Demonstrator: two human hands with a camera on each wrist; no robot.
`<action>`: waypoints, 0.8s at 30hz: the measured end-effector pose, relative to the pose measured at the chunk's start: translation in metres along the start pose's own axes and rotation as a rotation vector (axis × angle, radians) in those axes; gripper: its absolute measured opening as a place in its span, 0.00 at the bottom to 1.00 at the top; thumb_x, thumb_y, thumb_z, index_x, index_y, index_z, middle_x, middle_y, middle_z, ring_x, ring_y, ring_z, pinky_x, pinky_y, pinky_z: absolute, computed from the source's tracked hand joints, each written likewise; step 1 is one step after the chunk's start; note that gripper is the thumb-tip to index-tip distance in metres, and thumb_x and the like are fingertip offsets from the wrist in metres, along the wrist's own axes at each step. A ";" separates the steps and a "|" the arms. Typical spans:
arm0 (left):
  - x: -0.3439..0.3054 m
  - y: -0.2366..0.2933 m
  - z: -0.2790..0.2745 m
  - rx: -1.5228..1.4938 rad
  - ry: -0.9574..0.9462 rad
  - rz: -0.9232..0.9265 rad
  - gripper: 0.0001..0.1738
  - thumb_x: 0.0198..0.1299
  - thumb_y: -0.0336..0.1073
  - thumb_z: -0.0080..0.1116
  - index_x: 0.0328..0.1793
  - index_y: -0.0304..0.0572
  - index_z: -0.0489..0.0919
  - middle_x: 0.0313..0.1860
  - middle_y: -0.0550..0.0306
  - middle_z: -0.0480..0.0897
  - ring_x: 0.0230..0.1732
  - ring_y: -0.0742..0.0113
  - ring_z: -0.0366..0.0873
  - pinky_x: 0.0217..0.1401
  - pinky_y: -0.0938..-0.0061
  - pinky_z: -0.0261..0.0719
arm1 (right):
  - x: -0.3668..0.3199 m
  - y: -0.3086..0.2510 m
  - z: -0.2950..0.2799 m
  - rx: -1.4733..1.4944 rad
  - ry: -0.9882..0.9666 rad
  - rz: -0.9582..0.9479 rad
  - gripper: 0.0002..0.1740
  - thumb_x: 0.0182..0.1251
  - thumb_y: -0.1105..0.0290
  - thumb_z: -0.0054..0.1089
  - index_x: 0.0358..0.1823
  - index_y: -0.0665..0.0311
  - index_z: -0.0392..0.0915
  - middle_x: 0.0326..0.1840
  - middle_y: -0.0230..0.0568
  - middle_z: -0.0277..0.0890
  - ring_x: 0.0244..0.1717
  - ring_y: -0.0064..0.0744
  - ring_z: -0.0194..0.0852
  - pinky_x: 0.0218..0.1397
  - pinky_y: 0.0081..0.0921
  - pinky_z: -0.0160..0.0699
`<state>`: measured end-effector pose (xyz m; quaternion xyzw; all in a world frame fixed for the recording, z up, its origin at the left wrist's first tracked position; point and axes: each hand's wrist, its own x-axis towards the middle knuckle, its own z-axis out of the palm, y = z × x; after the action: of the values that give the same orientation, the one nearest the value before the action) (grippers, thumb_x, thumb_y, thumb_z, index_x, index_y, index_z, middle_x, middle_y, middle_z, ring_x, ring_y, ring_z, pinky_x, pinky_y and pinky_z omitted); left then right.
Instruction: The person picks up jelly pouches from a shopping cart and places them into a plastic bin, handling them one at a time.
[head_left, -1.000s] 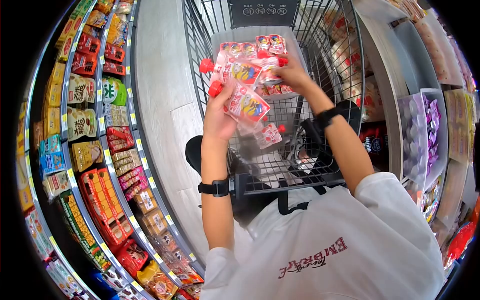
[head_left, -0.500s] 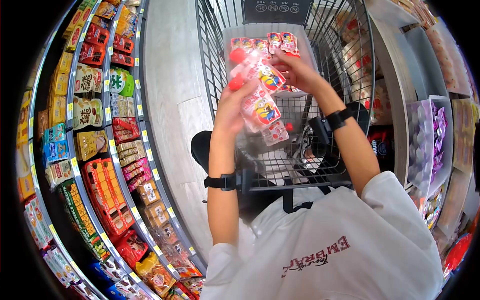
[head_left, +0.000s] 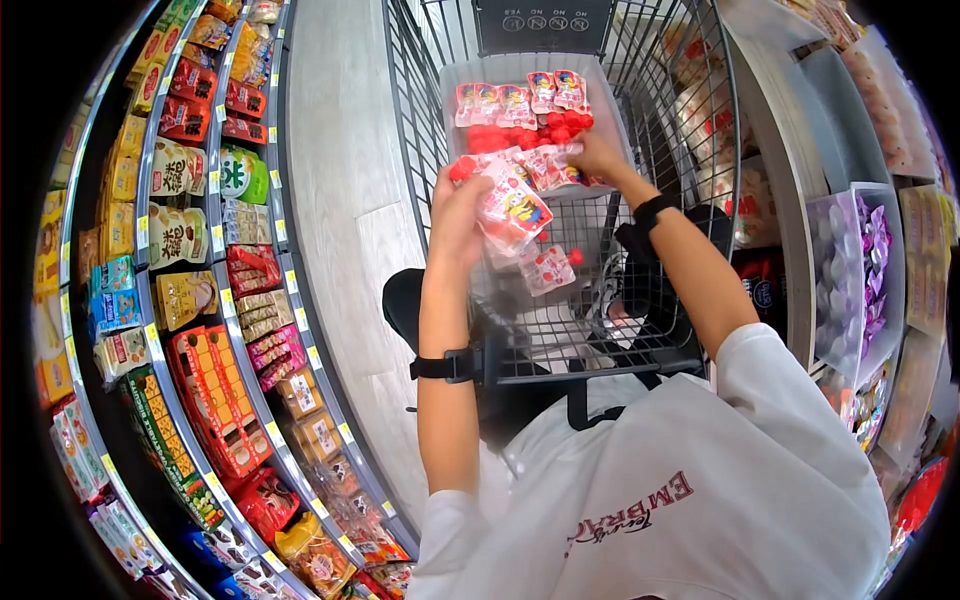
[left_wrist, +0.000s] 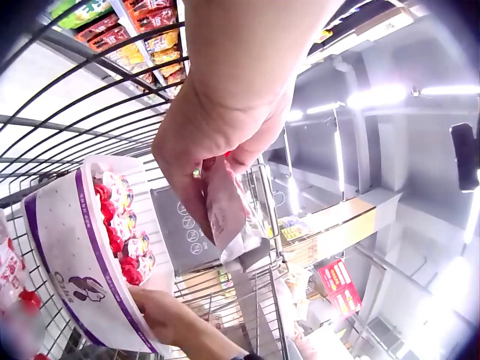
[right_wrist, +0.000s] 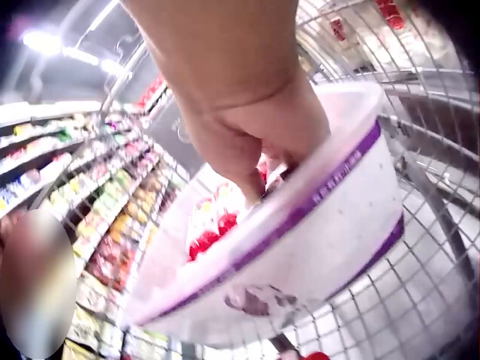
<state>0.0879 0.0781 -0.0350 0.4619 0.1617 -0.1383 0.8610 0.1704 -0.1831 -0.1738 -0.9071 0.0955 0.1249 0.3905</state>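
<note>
My left hand [head_left: 457,215] grips a spouted pouch [head_left: 516,208] with a red cap and a yellow cartoon figure, just in front of a white plastic tub [head_left: 447,90]. In the left wrist view that pouch [left_wrist: 227,214] hangs edge-on between thumb and fingers. The right hand [head_left: 600,160] reaches over the tub's near right side and pinches a pouch [head_left: 560,165] in the front row; the tub wall partly hides its fingertips in the right wrist view. Similar pouches [head_left: 515,105] stand at the back of the tub, with red caps [head_left: 490,138] between the rows.
The tub sits inside a wire shopping cart [head_left: 715,200]. Another pouch [head_left: 548,270] lies in the cart nearer my body. Snack shelves [head_left: 215,290] line the left side, and bins of wrapped sweets [head_left: 870,270] stand on the right.
Earlier my left hand held two pouches fanned out; the upper one now lies over the tub's front row. My right hand has moved down and right, toward the tub's near right corner.
</note>
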 end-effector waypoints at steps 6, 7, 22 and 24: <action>-0.004 0.002 0.002 0.062 -0.034 0.035 0.20 0.58 0.24 0.58 0.57 0.36 0.68 0.47 0.51 0.79 0.44 0.63 0.82 0.47 0.68 0.82 | -0.024 -0.022 0.002 -0.499 0.328 -0.256 0.23 0.50 0.66 0.67 0.49 0.67 0.77 0.46 0.53 0.79 0.47 0.52 0.78 0.50 0.40 0.77; -0.004 0.002 0.003 0.086 -0.037 0.041 0.20 0.58 0.24 0.58 0.57 0.36 0.68 0.47 0.51 0.79 0.44 0.64 0.82 0.47 0.68 0.82 | -0.011 -0.013 -0.002 -0.360 0.185 -0.273 0.24 0.51 0.64 0.68 0.49 0.67 0.77 0.46 0.50 0.79 0.46 0.49 0.79 0.49 0.39 0.77; -0.005 -0.003 0.009 0.433 -0.069 0.025 0.23 0.62 0.34 0.56 0.64 0.43 0.68 0.58 0.54 0.76 0.52 0.64 0.77 0.53 0.64 0.79 | -0.044 -0.056 -0.055 0.255 0.031 -0.094 0.31 0.55 0.77 0.67 0.62 0.64 0.67 0.29 0.39 0.80 0.27 0.23 0.78 0.29 0.22 0.75; -0.002 -0.002 0.007 0.494 -0.119 0.011 0.22 0.62 0.34 0.56 0.63 0.43 0.70 0.55 0.55 0.78 0.51 0.64 0.78 0.52 0.64 0.78 | -0.025 -0.030 -0.045 -0.102 0.146 -0.143 0.26 0.52 0.73 0.69 0.54 0.66 0.72 0.33 0.51 0.80 0.35 0.39 0.81 0.36 0.34 0.78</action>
<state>0.0866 0.0718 -0.0321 0.6501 0.0695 -0.1960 0.7308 0.1621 -0.1934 -0.1158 -0.9369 0.0522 0.0349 0.3440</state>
